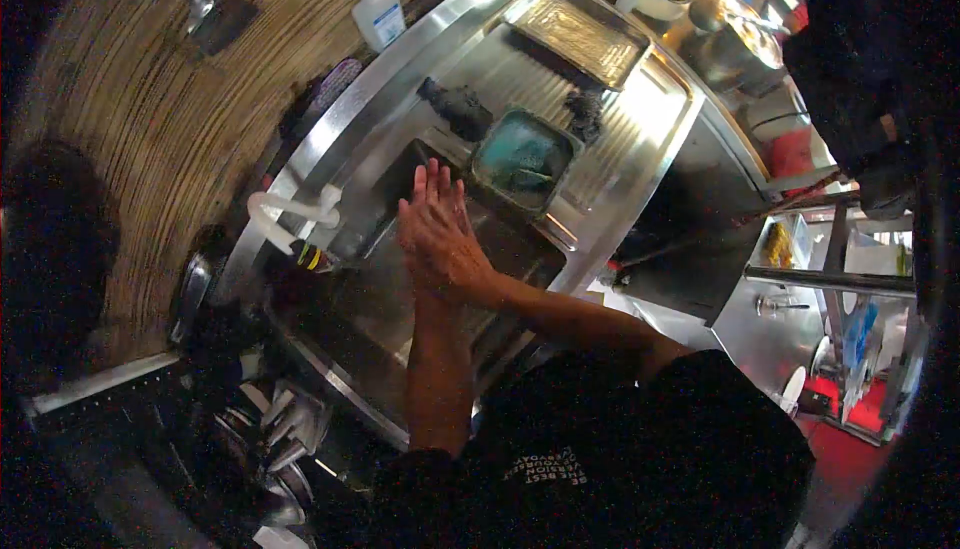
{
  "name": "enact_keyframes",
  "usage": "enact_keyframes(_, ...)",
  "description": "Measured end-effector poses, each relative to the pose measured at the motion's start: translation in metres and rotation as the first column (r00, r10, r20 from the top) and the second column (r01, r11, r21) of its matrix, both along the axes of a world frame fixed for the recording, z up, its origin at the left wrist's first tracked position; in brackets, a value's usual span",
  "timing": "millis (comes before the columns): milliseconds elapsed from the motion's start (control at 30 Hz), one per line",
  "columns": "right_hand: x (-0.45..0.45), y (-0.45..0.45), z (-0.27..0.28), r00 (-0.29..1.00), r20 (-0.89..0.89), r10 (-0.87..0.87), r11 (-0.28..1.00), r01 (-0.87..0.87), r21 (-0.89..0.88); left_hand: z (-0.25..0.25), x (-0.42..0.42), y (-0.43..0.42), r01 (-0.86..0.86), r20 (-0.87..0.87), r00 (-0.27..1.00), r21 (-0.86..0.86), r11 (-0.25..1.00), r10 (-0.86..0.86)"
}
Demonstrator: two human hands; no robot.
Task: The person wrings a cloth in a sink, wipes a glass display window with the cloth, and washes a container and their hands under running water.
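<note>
Over the steel sink basin (375, 299), my right hand (452, 254) lies against my left hand (413, 234), palm side to palm side. Fingers on both hands are stretched out, and no object shows between them. The right hand partly hides the left. A white curved faucet (275, 219) with a yellow and black band stands left of the hands. Just beyond them, to the right, is a square container (525, 159) with greenish contents. Dark scrubbers (455, 109) rest beside it on the ridged drainboard.
A metal tray (580, 34) lies at the drainboard's far end. A white pump bottle (378, 14) stands by the wood-patterned wall. Utensils (290, 429) sit at lower left. Pots (735, 49) and a person in dark clothing (850, 79) are at upper right.
</note>
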State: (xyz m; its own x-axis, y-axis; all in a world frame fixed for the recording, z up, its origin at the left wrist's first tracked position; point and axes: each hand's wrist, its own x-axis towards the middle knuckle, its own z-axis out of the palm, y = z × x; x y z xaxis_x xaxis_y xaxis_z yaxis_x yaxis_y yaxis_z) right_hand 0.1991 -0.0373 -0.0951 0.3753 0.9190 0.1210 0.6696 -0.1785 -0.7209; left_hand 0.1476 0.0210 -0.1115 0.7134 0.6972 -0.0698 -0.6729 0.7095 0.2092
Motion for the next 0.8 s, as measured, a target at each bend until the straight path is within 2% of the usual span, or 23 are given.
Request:
enact_keyframes(33,-0.010,0.002,-0.008,0.972,0.231,-0.040,0.999,0.039,0.009,0.013,-0.003,-0.005,-0.029,-0.116,0.993,-0.027,0.999,0.025)
enact_keyframes(67,-0.017,0.004,-0.013,0.890,0.449,-0.076,0.997,0.070,0.029,0.031,-0.004,-0.010,-0.062,-0.231,0.972,-0.051,0.997,0.049)
enact_keyframes(167,0.011,0.040,0.001,0.934,0.308,0.182,0.921,-0.052,-0.386,0.062,-0.014,-0.027,-0.051,-0.267,0.962,0.050,0.997,0.063)
enact_keyframes(233,-0.033,0.032,0.004,0.997,0.052,-0.051,0.998,0.053,-0.034,0.063,-0.024,-0.021,-0.046,-0.277,0.958,0.088,0.995,0.068)
enact_keyframes(300,-0.055,0.022,0.012,0.992,-0.004,-0.128,0.986,0.128,0.105,0.048,-0.035,-0.010,-0.049,-0.301,0.950,0.103,0.993,0.078)
enact_keyframes(367,-0.060,0.017,0.023,0.975,0.183,-0.130,0.991,0.120,0.064,0.030,-0.038,-0.001,-0.071,-0.336,0.936,0.102,0.992,0.101)
enact_keyframes(433,-0.027,0.042,-0.014,0.990,-0.034,0.135,0.984,-0.138,-0.116,0.015,-0.034,-0.003,-0.098,-0.403,0.905,0.111,0.989,0.135)
enact_keyframes(533,-0.018,0.033,-0.082,0.888,-0.306,0.344,0.938,-0.339,0.070,0.003,-0.039,0.006,-0.084,-0.469,0.871,0.155,0.984,0.149)
enact_keyframes(567,-0.031,0.032,-0.059,0.915,-0.315,0.251,0.956,-0.285,-0.066,0.002,-0.044,0.011,-0.068,-0.486,0.862,0.169,0.983,0.143)
enact_keyframes(633,-0.062,0.012,-0.014,0.896,-0.440,-0.064,0.993,0.015,-0.113,-0.001,-0.047,0.013,-0.056,-0.518,0.843,0.184,0.981,0.145)
enact_keyframes(667,-0.077,-0.002,0.008,0.783,-0.567,-0.254,0.961,0.270,-0.058,-0.006,-0.047,0.010,-0.073,-0.540,0.825,0.193,0.978,0.168)
enact_keyframes(733,-0.072,-0.007,0.079,0.579,-0.727,-0.369,0.909,0.387,-0.153,-0.021,-0.038,0.008,-0.111,-0.581,0.784,0.218,0.970,0.220)
enact_keyframes(800,-0.044,0.000,0.059,0.533,-0.808,-0.253,0.963,0.224,-0.153,-0.029,-0.030,0.008,-0.136,-0.621,0.739,0.242,0.961,0.261)
